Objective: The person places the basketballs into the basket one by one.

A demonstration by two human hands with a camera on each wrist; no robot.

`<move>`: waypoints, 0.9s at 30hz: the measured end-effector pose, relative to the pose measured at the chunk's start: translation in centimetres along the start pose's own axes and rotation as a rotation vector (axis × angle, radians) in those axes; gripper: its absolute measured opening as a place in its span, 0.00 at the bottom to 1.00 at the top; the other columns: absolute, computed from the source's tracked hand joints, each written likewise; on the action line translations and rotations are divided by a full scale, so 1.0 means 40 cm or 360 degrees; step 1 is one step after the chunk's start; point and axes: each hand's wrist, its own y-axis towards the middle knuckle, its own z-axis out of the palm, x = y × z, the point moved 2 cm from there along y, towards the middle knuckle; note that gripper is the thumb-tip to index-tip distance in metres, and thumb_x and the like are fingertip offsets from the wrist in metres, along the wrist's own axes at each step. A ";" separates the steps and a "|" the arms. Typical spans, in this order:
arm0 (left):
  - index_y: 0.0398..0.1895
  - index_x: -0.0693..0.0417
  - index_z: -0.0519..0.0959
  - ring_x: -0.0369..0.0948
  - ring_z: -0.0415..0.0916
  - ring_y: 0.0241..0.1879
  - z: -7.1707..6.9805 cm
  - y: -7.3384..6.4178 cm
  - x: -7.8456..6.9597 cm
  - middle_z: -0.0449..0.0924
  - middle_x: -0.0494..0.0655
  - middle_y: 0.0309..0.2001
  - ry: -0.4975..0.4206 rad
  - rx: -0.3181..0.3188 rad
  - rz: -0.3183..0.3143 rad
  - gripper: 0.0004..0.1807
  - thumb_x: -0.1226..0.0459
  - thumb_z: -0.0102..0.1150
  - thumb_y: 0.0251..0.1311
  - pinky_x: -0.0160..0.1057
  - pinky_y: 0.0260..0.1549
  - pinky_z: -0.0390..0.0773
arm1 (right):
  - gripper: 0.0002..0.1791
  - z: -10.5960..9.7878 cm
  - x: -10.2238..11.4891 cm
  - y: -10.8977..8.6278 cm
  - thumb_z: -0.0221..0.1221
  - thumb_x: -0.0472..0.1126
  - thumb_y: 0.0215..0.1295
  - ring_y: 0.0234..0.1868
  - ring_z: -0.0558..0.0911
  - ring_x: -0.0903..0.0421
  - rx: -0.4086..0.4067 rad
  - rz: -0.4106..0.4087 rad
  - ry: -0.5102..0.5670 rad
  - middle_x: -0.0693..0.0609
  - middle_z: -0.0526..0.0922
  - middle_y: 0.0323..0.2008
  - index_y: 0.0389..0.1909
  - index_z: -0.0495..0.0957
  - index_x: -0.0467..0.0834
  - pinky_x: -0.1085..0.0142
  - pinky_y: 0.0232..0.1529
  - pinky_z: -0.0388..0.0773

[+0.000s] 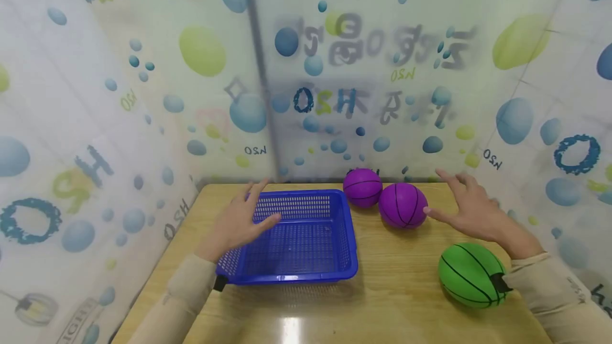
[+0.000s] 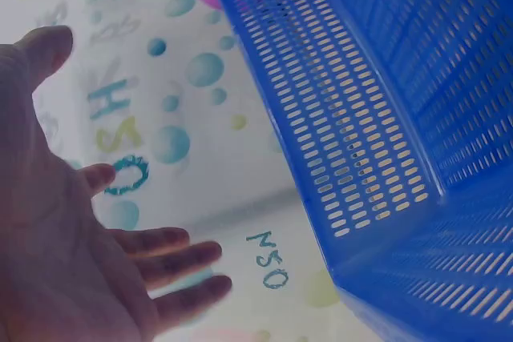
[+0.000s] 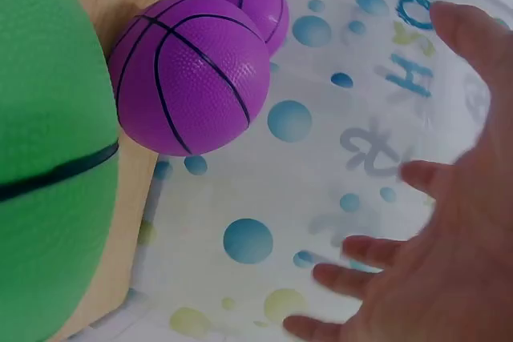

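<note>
- Left hand (image 1: pixel 239 222): fingers spread, holding nothing. The head view overlaps it with the basket (image 1: pixel 349 238); the left wrist view shows a gap between them.
- Basket: between the hands, beside the left one.
- Rear purple ball (image 1: pixel 362 188) and front purple ball (image 1: pixel 402 206): between the hands, past the basket.
- Right hand (image 1: pixel 470 214): fingers spread, gripping nothing. The head view puts its thumb against the front purple ball; the right wrist view shows them apart. Seemingly poised; gripping that ball would call for reaching inward and curling fingers.
- Green ball (image 1: pixel 470 275): near the right wrist.
</note>
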 end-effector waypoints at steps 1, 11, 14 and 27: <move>0.86 0.39 0.44 0.68 0.63 0.72 -0.004 -0.003 0.005 0.52 0.66 0.80 -0.0086 -0.0014 0.0002 0.52 0.31 0.53 0.67 0.72 0.64 0.68 | 0.57 -0.003 -0.006 -0.001 0.61 0.67 0.69 0.65 0.63 0.20 -0.0027 -0.0008 0.0073 0.23 0.50 0.74 0.85 0.38 0.52 0.21 0.44 0.67; 0.84 0.33 0.45 0.58 0.62 0.75 -0.062 -0.045 0.073 0.56 0.56 0.79 -0.1203 -0.0273 0.0014 0.44 0.60 0.59 0.75 0.63 0.72 0.63 | 0.46 -0.048 -0.056 -0.030 0.57 0.45 0.79 0.77 0.57 0.32 -0.0237 0.0064 0.1086 0.40 0.45 0.82 0.83 0.37 0.70 0.74 0.54 0.81; 0.83 0.31 0.47 0.56 0.62 0.75 -0.081 -0.050 0.084 0.57 0.52 0.79 -0.1223 -0.0286 0.0001 0.42 0.60 0.58 0.76 0.62 0.73 0.62 | 0.45 -0.055 -0.066 -0.035 0.55 0.42 0.80 0.78 0.56 0.33 -0.0284 0.0031 0.1148 0.40 0.45 0.81 0.83 0.38 0.67 0.82 0.48 0.79; 0.82 0.53 0.56 0.61 0.55 0.78 0.018 -0.140 0.172 0.58 0.59 0.79 -0.1007 -0.0237 -0.0132 0.40 0.61 0.64 0.72 0.62 0.75 0.56 | 0.42 0.000 -0.126 -0.108 0.52 0.40 0.81 0.71 0.66 0.58 -0.0266 0.0098 0.1249 0.40 0.47 0.80 0.84 0.40 0.65 0.78 0.48 0.81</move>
